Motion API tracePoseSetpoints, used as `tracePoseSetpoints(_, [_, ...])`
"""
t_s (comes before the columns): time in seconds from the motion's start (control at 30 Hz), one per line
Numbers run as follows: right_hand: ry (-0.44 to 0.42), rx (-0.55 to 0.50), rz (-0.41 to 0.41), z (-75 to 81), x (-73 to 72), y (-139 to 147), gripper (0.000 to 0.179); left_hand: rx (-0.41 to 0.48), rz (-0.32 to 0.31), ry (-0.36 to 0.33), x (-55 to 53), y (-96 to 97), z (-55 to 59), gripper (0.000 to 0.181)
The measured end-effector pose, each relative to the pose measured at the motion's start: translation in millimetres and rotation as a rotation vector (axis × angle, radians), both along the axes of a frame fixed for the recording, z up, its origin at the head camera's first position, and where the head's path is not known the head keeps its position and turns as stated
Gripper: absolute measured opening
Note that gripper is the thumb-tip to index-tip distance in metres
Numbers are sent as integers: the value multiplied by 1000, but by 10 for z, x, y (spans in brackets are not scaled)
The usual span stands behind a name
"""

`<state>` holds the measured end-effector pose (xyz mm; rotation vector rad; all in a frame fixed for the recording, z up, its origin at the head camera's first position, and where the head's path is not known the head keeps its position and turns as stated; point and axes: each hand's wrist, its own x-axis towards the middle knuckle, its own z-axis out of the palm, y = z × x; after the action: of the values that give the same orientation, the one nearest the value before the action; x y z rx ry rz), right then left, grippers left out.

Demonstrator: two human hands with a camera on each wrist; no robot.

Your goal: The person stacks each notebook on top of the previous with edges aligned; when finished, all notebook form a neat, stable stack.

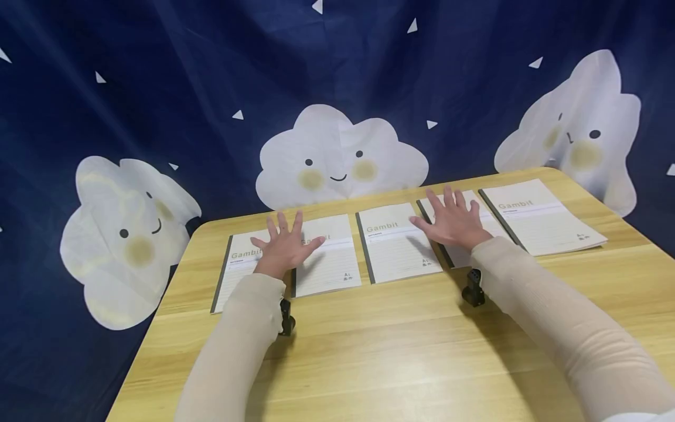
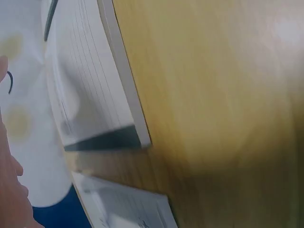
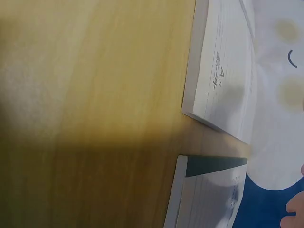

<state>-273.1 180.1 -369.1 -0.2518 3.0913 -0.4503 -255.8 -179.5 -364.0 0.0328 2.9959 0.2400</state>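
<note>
Several white notebooks with dark spines and "Gambit" on their covers lie in a row on the table. My left hand (image 1: 286, 249), fingers spread, is over the leftmost notebook (image 1: 239, 278) and the second notebook (image 1: 329, 266). Over the fourth notebook (image 1: 493, 223) my right hand (image 1: 454, 223) is spread too, its thumb toward the middle notebook (image 1: 403, 252). Shadows fall on the covers beneath both hands, which hold nothing. At the far right lies another notebook (image 1: 543, 220), one corner slightly raised. In the wrist views only parts of the fingers show at the edges.
The wooden table (image 1: 369, 351) has rounded far corners. Behind it hangs a dark blue curtain (image 1: 221, 58) with smiling white clouds (image 1: 337, 140) and small white triangles. A small black camera (image 1: 473, 288) is worn at the right wrist, another camera (image 1: 286, 318) at the left.
</note>
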Motion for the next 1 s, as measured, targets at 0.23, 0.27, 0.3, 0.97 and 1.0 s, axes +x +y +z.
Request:
tracePoseSetpoints(0.23, [23, -55, -23, -6, 11, 81, 85, 45, -53, 19, -6, 239, 32, 95])
tracePoseSetpoints(0.27, [19, -68, -26, -3, 21, 94, 82, 58, -59, 21, 1, 279, 42, 95])
tracePoseSetpoints(0.3, [13, -78, -29, -4, 29, 110, 79, 70, -64, 22, 10, 320, 51, 95])
tracePoseSetpoints(0.97, [39, -294, -79, -18, 164, 612, 56, 103, -143, 37, 183, 975, -14, 89])
tracePoseSetpoints(1.0, [36, -293, -88, -3, 176, 654, 57, 117, -153, 36, 189, 1032, -14, 88])
